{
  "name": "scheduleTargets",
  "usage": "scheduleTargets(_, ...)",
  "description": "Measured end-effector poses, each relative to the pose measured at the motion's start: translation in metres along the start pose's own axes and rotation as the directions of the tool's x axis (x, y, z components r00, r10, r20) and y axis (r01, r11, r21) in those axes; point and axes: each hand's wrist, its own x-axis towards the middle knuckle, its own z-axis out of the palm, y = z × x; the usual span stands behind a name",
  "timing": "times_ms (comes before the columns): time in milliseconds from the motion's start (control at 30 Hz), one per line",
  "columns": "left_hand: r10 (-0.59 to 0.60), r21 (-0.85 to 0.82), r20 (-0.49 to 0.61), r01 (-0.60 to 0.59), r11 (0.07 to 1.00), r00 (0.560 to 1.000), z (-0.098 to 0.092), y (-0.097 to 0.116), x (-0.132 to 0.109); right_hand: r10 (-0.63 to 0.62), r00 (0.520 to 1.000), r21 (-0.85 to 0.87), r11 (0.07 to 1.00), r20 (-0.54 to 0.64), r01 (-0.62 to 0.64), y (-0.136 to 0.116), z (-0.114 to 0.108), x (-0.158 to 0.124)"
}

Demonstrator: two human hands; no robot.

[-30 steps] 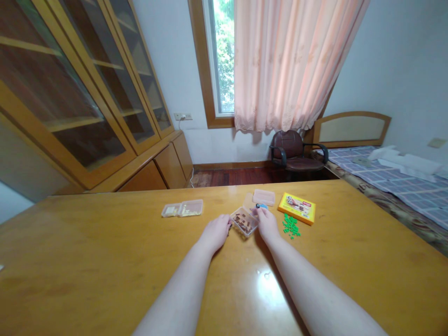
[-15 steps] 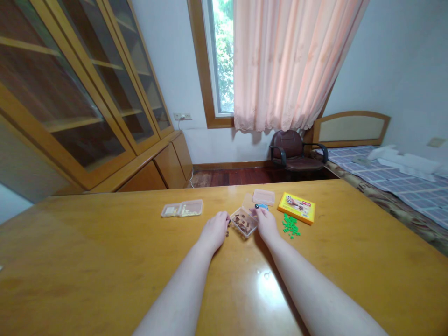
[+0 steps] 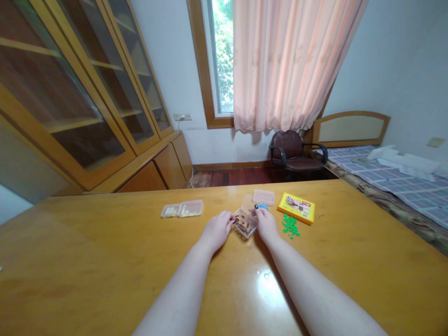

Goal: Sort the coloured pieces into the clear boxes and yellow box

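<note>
A small clear plastic box (image 3: 249, 234) with several small brown pieces (image 3: 242, 223) in it sits on the table between my hands. My left hand (image 3: 220, 229) is at its left rim, fingertips pinched together; what they hold is too small to make out. On the other side, my right hand (image 3: 266, 225) is closed on the box's right wall. A small black and blue item (image 3: 261, 206) shows just beyond my right fingertips. To the right of that hand lies a loose pile of green pieces (image 3: 290, 226).
A yellow printed box (image 3: 297, 208) lies flat behind the green pile. Beyond my right hand is a clear plastic lid or tray (image 3: 263, 197). Farther left stands an open clear case (image 3: 191, 208) with pale pieces. A brown armchair (image 3: 296, 151) is past the table's far edge.
My left hand has moved slightly right, up to the box's rim. Brown pieces seen beside its fingers earlier no longer show there. My right hand has stayed in place.
</note>
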Motion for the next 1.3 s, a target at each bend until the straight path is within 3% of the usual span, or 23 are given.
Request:
scheduleTargets(300, 0.044, -0.04, 0.014, -0.044, 0.998, 0.999, 0.005, -0.005, 0.001, 0.007, 1.0, 0.013, 1.0, 0.026, -0.007, 0.004, 0.0, 0.001)
scheduleTargets(500, -0.03, -0.022, 0.0, 0.03, 0.999, 1.0, -0.002, -0.004, 0.001, 0.01, 1.0, 0.008, 1.0, 0.01, -0.01, 0.006, 0.0, 0.003)
scheduleTargets(600, -0.112, 0.036, -0.033, 0.113, 0.993, 0.993, -0.005, -0.012, 0.001, 0.016, 1.0, 0.016, 1.0, 0.008, -0.017, 0.009, -0.001, 0.005)
scheduleTargets(700, -0.2, 0.098, 0.01, 0.198, 0.975, 0.98, -0.005, -0.019, 0.0, 0.024, 1.0, 0.019, 1.0, 0.008, -0.024, 0.012, -0.001, 0.006)
scheduleTargets(900, -0.178, 0.101, 0.112, 0.167, 0.981, 0.978, 0.008, -0.019, 0.0, 0.023, 1.0, 0.015, 1.0, 0.001, -0.023, 0.009, -0.001, 0.005)
scheduleTargets(1300, -0.209, 0.118, 0.108, 0.196, 0.973, 0.972, 0.014, -0.019, 0.006, 0.005, 1.0, 0.003, 1.0, -0.003, -0.005, 0.002, -0.001, 0.001)
